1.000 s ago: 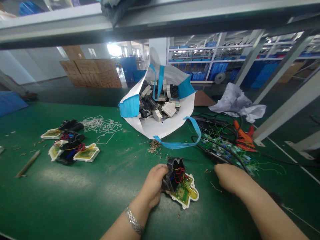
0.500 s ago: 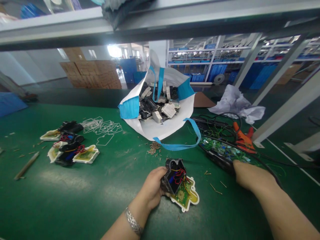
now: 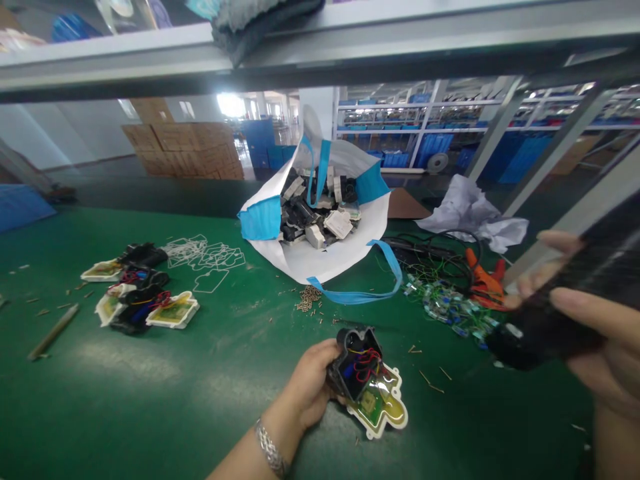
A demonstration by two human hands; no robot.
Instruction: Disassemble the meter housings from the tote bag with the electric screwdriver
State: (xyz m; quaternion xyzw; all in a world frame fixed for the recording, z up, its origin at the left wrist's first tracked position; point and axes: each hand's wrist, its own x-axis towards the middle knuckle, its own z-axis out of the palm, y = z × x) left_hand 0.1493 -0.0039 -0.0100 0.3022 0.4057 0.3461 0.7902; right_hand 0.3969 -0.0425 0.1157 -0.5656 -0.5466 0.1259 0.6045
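My left hand (image 3: 311, 385) grips a black plastic housing (image 3: 356, 360) with red and blue wires inside. The housing is joined to a white-rimmed circuit board (image 3: 381, 405) that lies against the green table (image 3: 165, 393). My right hand (image 3: 595, 347) is raised at the right edge, close to the camera. Its fingers are wrapped around a long black tool (image 3: 565, 307), blurred, whose tip points left and down toward the table.
An open white bag with blue handles (image 3: 320, 227) holds several black and white parts. Several finished housings with boards (image 3: 140, 297) lie at the left. A tangle of wires and orange cutters (image 3: 480, 283) sits right. Small screws (image 3: 307, 297) and crumpled paper (image 3: 473, 213) lie about.
My right hand reached right to the black tool on the table, closed on it and lifted it toward the camera. My left hand kept hold of the housing, shifting it slightly right.
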